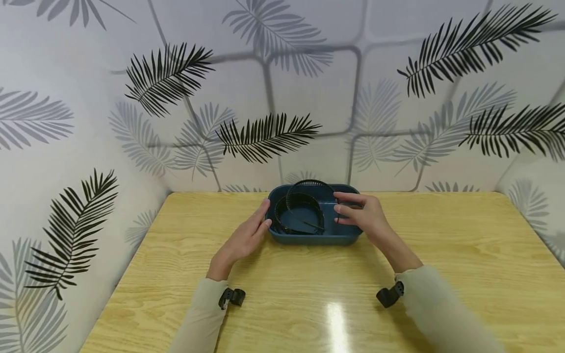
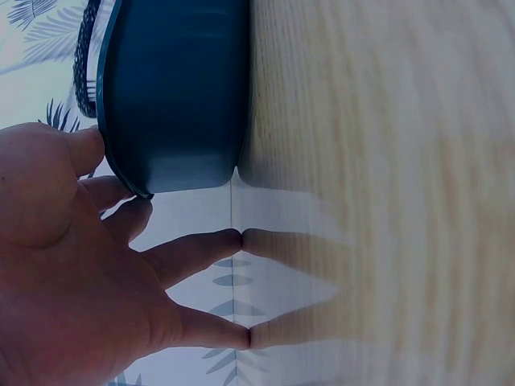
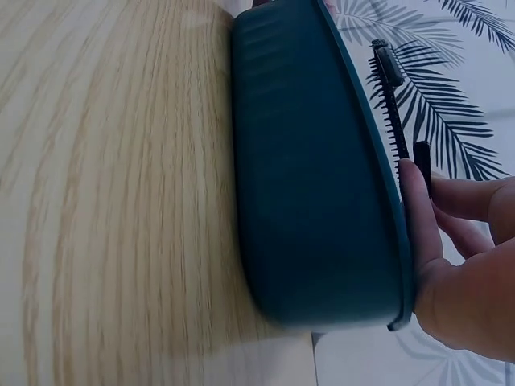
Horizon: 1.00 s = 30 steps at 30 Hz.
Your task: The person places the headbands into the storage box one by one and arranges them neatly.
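A dark blue rectangular basin (image 1: 315, 240) with rounded corners stands near the table's back edge. Several black toothed headbands (image 1: 282, 208) lie nested in its left part. My right hand (image 1: 364, 213) is over the basin's right end, pinching one end of a black toothed headband (image 1: 309, 182) whose arch rises above the others. In the right wrist view, thumb and fingers close on that headband (image 3: 392, 121) beside the rim. My left hand (image 1: 244, 235) touches the basin's left rim with fairly straight fingers; in the left wrist view two of its fingers are spread away from the basin (image 2: 177, 96).
The light wood table (image 1: 282, 294) runs up to a wall (image 1: 309, 98) covered with leaf-patterned material just behind the basin. Each wrist wears a small black camera, one on the left (image 1: 231, 296) and one on the right (image 1: 390, 294).
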Motion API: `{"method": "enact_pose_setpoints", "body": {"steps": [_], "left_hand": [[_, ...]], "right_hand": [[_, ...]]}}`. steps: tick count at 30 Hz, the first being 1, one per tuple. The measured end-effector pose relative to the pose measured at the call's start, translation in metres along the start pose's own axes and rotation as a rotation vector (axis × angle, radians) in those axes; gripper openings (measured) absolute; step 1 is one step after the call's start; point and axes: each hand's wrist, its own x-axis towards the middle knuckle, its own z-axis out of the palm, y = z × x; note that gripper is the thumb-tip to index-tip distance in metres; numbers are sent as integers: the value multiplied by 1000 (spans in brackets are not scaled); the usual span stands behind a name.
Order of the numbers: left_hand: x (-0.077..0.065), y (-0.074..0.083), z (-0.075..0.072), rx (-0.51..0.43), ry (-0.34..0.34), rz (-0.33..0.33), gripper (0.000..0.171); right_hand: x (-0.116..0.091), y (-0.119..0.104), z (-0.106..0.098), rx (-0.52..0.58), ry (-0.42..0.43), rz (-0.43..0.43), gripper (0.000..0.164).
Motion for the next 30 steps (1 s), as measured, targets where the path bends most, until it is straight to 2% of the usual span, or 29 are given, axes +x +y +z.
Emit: {"method": "enact_pose_setpoints", "body": {"steps": [12,20,30], "left_hand": [[-1,0,0,18,5,-5,60],[0,2,0,10,6,3,60],[1,0,0,21,8,6,60]], "right_hand": [[17,6,19,-13,-2,37,44],[24,11,22,8,-18,38,43],[24,9,26,-34,-28,83,43]]}}
